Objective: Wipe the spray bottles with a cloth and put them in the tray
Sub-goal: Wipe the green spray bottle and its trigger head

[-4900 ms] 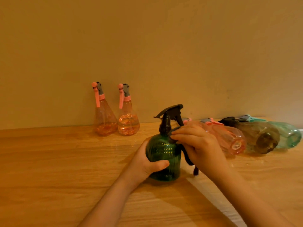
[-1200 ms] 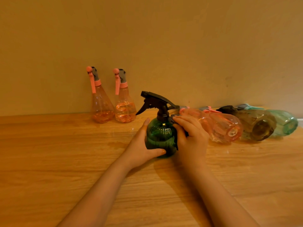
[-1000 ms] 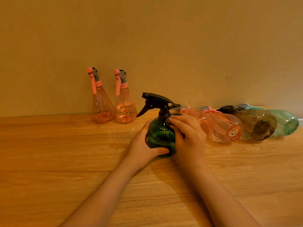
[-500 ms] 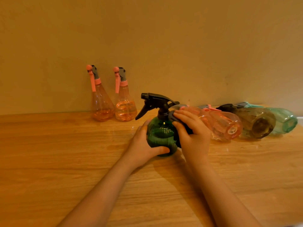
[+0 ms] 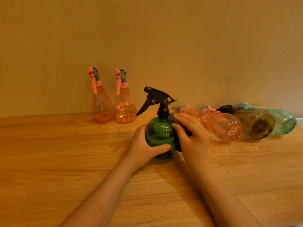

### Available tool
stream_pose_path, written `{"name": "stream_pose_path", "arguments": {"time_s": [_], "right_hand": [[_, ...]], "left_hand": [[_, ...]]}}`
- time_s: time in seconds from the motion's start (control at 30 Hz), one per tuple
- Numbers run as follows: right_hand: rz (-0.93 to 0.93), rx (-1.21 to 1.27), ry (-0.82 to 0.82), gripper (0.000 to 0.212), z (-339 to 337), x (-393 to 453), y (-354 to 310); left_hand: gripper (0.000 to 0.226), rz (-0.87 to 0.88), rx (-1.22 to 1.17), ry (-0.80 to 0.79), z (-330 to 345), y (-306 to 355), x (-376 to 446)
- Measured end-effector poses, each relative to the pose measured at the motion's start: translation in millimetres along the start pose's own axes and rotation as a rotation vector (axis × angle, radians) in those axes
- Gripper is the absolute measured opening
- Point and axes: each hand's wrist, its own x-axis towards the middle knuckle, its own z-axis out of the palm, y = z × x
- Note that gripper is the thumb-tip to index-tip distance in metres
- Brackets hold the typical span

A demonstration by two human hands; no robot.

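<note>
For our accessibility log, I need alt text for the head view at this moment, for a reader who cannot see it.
A person's left hand holds an upright green spray bottle on a wooden table while the right hand presses a dark cloth to its shoulder. Two pink bottles stand by the wall; more bottles lie on their sides at right.

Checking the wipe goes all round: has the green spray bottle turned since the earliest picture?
Yes. The green spray bottle has turned: its black nozzle pointed right before; now it points left, toward the upright pink bottles by the wall.
</note>
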Motion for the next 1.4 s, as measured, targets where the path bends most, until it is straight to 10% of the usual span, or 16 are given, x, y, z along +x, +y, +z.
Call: {"name": "stream_pose_path", "arguments": {"time_s": [0.33,0.67,1.4], "right_hand": [[-0.02,-0.029,0.068,0.026,-18.4,38.4,-11.6],[-0.355,-0.288,-0.366,0.019,5.8,45.9,-3.7],[-0.468,-0.32,-0.433,0.021,-25.4,40.2,-6.4]], "left_hand": [[0.076,0.005,-0.277,-0.044,-5.7,-0.1,-1.4],[0.081,-0.008,-0.345,-0.044,-3.7,0.6,-1.8],[0.077,0.044,-0.346,-0.118,-3.7,2.5,-3.3]]}}
